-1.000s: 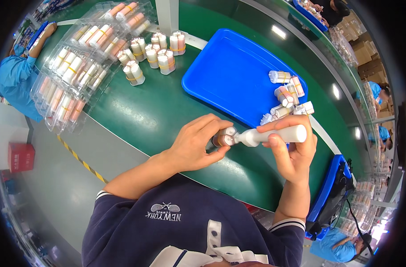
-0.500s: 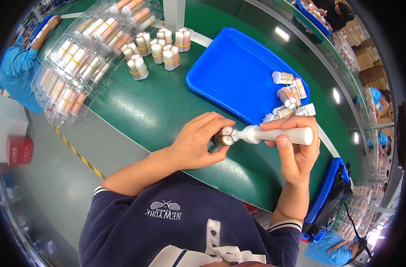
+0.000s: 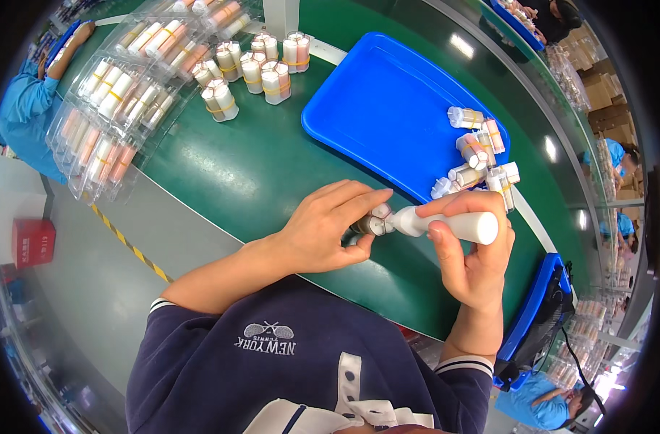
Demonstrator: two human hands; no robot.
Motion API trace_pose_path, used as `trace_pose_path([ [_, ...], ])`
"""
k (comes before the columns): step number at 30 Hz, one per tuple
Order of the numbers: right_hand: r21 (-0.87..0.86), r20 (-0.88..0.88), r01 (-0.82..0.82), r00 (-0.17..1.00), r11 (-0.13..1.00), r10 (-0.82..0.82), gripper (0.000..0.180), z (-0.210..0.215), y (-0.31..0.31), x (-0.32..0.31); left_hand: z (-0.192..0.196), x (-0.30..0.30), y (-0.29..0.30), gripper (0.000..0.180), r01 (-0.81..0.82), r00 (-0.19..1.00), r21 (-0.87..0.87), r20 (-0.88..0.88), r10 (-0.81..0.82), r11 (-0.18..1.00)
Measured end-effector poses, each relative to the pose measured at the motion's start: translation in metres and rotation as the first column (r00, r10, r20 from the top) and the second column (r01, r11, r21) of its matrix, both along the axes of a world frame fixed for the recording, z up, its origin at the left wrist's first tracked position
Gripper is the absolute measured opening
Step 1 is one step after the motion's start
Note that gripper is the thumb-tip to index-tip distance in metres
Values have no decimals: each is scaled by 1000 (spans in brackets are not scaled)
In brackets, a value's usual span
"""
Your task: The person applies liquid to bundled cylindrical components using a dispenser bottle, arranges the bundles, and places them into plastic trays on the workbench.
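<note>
My left hand [image 3: 321, 226] is closed around a small bundle of tubes [image 3: 376, 221], whose white round ends face right. Its fingers hide most of the bundle's sides. In my right hand [image 3: 476, 254] I grip a white handheld tool [image 3: 463, 226] with a thick rounded handle and a narrower neck. The neck's tip meets the white ends of the bundle, or lies very close to them. Both hands are above the green table [image 3: 250, 173], just in front of a blue tray [image 3: 373, 108]. Several banded tube bundles [image 3: 474, 150] lie in the tray's right end.
More banded bundles [image 3: 275, 83] stand upright at the table's far left. Beside them, clear plastic trays [image 3: 120, 98] hold rows of white and pink tubes. A blue bin [image 3: 532, 325] with a black item sits at right. Co-workers in blue [image 3: 30, 119] are around the edges.
My right hand and the white tool have shifted slightly left and toward me, the tool's angle changing a little. My left hand keeps its grip on the bundle. The view has tilted slightly.
</note>
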State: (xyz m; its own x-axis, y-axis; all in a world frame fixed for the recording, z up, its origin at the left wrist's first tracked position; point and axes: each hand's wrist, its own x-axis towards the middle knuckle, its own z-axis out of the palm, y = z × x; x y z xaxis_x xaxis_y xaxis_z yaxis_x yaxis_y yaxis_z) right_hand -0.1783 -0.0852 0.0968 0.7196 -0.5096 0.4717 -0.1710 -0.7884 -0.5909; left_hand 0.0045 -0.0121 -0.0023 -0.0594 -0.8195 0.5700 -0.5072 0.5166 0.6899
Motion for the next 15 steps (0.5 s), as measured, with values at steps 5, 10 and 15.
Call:
trace_pose_path([
  [5,308,399,-36,912,951,-94,17,-2,-1,-8,-2,12,2,48,222,844,288,-535,-36,931],
  [10,173,387,57,914,983,-122,19,20,-5,-25,18,34,-1,38,548,421,263,-907,10,794],
  [15,347,364,-40,927,937,-95,16,17,-1,-15,28,35,0,47,530,459,234,-887,-43,815],
])
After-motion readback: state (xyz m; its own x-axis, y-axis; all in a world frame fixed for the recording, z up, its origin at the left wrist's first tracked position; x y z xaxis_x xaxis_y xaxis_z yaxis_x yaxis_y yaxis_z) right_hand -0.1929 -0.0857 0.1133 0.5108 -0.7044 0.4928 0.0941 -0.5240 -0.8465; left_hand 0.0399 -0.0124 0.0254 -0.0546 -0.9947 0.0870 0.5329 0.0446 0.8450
